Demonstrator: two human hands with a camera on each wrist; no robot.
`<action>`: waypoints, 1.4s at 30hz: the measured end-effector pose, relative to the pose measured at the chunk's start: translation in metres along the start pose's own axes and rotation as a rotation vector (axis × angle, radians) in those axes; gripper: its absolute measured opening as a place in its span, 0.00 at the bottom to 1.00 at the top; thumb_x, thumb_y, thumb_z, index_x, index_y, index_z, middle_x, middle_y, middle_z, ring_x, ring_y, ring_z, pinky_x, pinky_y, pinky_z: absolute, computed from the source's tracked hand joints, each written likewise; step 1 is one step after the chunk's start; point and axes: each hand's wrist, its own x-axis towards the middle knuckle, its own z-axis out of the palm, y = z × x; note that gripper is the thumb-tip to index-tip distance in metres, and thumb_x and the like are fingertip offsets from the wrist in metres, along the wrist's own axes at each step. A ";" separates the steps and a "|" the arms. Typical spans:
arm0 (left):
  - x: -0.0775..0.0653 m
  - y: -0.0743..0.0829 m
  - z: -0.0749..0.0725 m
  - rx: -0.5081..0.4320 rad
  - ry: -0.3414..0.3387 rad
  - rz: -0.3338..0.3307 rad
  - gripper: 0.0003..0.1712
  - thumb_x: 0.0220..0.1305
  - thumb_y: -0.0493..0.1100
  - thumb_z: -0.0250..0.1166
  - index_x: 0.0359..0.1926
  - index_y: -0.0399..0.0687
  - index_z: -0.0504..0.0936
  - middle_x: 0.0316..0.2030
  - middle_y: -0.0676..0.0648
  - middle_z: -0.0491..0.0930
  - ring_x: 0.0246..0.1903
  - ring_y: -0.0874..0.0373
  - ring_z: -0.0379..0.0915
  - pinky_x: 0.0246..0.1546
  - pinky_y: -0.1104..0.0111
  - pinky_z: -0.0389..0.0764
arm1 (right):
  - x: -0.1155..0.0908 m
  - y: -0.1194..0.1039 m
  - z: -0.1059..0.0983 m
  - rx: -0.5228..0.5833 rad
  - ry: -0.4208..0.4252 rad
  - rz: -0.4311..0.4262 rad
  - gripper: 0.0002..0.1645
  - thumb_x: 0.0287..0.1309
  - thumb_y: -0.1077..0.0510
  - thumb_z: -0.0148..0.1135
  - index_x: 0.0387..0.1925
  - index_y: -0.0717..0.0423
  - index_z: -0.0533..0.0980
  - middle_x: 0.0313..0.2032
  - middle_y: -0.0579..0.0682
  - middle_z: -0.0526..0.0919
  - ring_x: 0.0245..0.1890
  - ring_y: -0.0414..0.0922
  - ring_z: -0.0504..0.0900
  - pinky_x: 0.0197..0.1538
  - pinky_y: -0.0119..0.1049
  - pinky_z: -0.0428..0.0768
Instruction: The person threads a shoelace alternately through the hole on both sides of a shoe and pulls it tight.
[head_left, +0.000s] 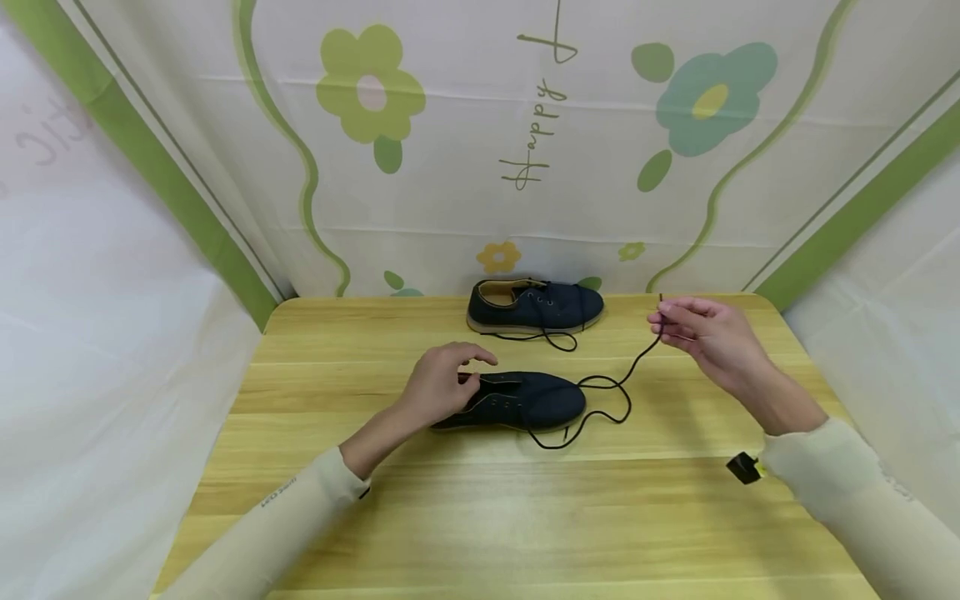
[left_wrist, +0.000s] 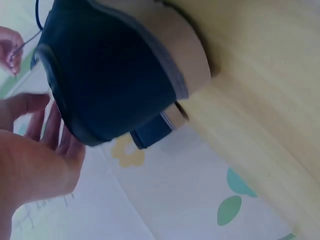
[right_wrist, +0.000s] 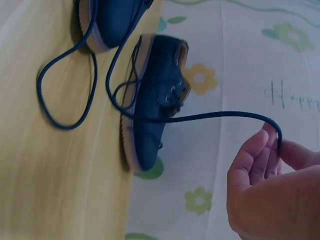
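Note:
A dark navy lace-up shoe (head_left: 551, 402) with a light sole lies on the table, toe to the right. My left hand (head_left: 438, 385) is at its opening, thumb and fingers apart and loosely bent; in the left wrist view the hand (left_wrist: 42, 150) is beside the collar of the shoe (left_wrist: 110, 75), and whether it touches is unclear. Raised to the right of the toe, my right hand (head_left: 705, 337) pinches a dark shoelace (head_left: 636, 364) near its end. The lace runs down to the near shoe, its other part looping on the wood, as the right wrist view confirms.
A matching shoe (head_left: 536, 306) stands at the table's back edge, its lace looped in front. The wooden table (head_left: 480, 517) meets a white flowered curtain (head_left: 465, 192) behind, with white cloth at both sides. A small black object (head_left: 744, 468) is by the right cuff.

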 end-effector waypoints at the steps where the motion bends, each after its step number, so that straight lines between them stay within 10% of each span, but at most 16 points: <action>1: 0.001 -0.001 -0.001 0.020 -0.033 -0.017 0.19 0.64 0.26 0.68 0.52 0.47 0.90 0.52 0.47 0.89 0.13 0.68 0.53 0.21 0.75 0.65 | -0.001 0.000 0.006 -0.028 -0.018 -0.002 0.08 0.75 0.64 0.63 0.45 0.59 0.87 0.40 0.51 0.92 0.41 0.43 0.91 0.46 0.34 0.88; 6: 0.006 -0.002 -0.002 0.059 -0.162 -0.095 0.21 0.65 0.30 0.72 0.58 0.46 0.88 0.58 0.46 0.87 0.17 0.62 0.66 0.28 0.68 0.73 | -0.004 0.002 0.032 -0.129 -0.095 -0.002 0.07 0.75 0.64 0.63 0.43 0.58 0.87 0.39 0.51 0.92 0.39 0.43 0.91 0.45 0.34 0.88; 12: 0.011 -0.007 0.008 0.063 -0.199 -0.122 0.18 0.65 0.36 0.76 0.56 0.45 0.89 0.53 0.47 0.89 0.52 0.49 0.86 0.51 0.54 0.86 | -0.008 0.006 0.060 -0.238 -0.164 -0.002 0.06 0.75 0.62 0.64 0.42 0.60 0.86 0.36 0.51 0.90 0.36 0.43 0.90 0.42 0.35 0.88; 31: 0.022 -0.011 0.028 0.064 -0.074 -0.117 0.05 0.69 0.47 0.74 0.39 0.55 0.95 0.36 0.56 0.91 0.37 0.60 0.86 0.40 0.63 0.84 | 0.013 0.057 0.104 -0.426 -0.235 0.113 0.08 0.71 0.58 0.69 0.42 0.60 0.87 0.36 0.57 0.90 0.32 0.43 0.88 0.40 0.37 0.88; 42: 0.026 -0.012 0.027 0.044 -0.067 -0.185 0.07 0.72 0.46 0.72 0.38 0.51 0.95 0.32 0.53 0.91 0.17 0.64 0.68 0.22 0.71 0.63 | 0.032 0.086 0.113 -0.432 -0.213 0.158 0.20 0.69 0.59 0.71 0.50 0.75 0.82 0.35 0.56 0.90 0.30 0.42 0.87 0.36 0.35 0.88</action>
